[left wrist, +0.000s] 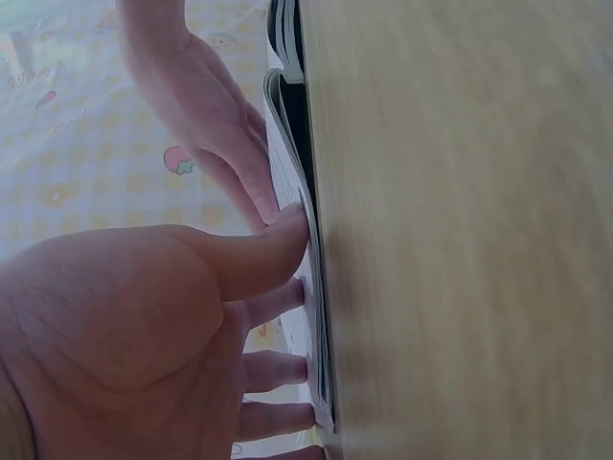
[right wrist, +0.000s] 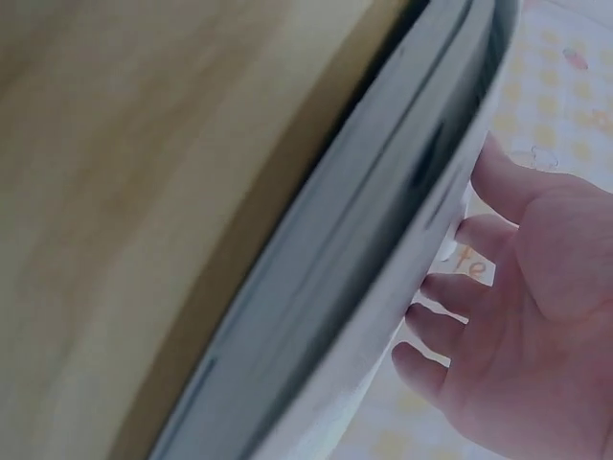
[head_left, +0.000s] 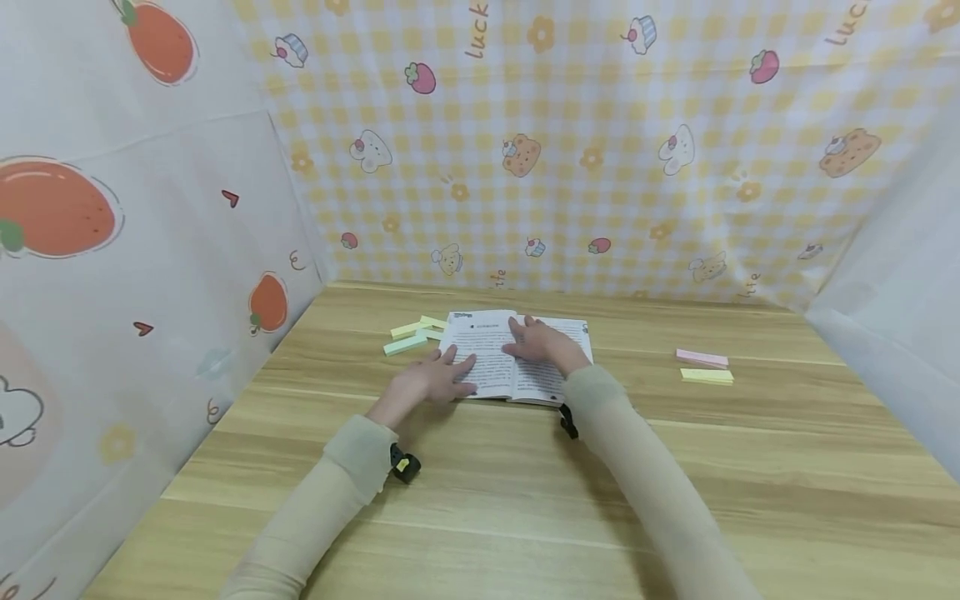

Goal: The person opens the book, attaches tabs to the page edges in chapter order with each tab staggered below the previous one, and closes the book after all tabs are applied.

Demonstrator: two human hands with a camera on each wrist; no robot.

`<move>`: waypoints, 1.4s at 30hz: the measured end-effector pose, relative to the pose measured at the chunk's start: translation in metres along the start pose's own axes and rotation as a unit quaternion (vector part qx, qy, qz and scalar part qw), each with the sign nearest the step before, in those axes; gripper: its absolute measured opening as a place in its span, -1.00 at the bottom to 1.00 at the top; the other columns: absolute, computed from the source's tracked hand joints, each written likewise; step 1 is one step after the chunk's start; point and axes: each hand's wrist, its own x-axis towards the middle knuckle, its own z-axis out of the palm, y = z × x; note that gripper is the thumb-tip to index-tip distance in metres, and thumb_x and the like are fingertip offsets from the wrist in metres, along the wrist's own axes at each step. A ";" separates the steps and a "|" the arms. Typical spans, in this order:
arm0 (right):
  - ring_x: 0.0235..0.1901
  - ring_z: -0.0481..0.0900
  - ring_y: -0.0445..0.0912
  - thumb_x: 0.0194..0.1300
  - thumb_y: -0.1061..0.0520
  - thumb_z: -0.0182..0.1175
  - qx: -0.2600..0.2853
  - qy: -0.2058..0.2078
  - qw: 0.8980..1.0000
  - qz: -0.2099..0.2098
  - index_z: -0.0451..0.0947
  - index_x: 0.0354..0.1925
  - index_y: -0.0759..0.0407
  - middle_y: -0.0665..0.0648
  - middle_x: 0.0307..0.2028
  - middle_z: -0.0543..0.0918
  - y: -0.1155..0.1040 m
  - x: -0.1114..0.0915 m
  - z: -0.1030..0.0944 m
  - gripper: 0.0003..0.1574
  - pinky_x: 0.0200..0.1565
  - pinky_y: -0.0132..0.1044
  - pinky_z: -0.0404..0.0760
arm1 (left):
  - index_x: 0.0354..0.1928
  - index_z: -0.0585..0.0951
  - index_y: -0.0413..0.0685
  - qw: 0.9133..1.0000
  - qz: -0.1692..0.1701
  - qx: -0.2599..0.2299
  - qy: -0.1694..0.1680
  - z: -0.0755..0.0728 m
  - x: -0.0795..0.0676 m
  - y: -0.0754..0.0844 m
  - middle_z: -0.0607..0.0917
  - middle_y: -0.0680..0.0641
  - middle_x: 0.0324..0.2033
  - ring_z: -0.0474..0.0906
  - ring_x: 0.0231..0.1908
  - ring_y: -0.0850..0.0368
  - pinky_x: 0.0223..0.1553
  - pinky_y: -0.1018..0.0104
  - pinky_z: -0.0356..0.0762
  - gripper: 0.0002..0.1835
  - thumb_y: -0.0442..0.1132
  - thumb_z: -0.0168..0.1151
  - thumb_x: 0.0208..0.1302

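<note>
An open book (head_left: 483,367) lies flat on the wooden table, with printed text on both pages. My left hand (head_left: 431,379) rests on the lower left of the left page; in the left wrist view the fingertips and thumb of this left hand (left wrist: 144,316) press on the page with the fingers spread. Near the fold, toward the top of the book, my right hand (head_left: 543,343) touches the pages. Seen from the right wrist, the right hand's fingers (right wrist: 442,331) lie fairly straight against the paper, and the book's thick page edges (right wrist: 316,259) face the camera. Neither hand grips anything.
Left of the book lie several yellow and green sticky-note strips (head_left: 406,344). At the right are a pink strip pad (head_left: 701,358) and a yellow strip pad (head_left: 707,376). A patterned cloth (head_left: 555,208) hangs behind the table, with more cloth at both sides.
</note>
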 end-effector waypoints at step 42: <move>0.55 -0.22 0.23 0.34 -0.34 0.23 -0.051 -0.058 0.997 -0.022 -0.22 0.61 0.24 0.35 0.57 -0.21 -0.022 -0.029 0.004 0.29 0.49 0.12 -0.09 | 0.63 -0.02 0.19 0.999 -0.016 0.030 -0.008 0.002 0.000 0.006 -0.11 -0.20 0.58 -0.12 0.52 -0.31 0.41 -0.29 0.05 -0.27 0.21 -0.15 0.57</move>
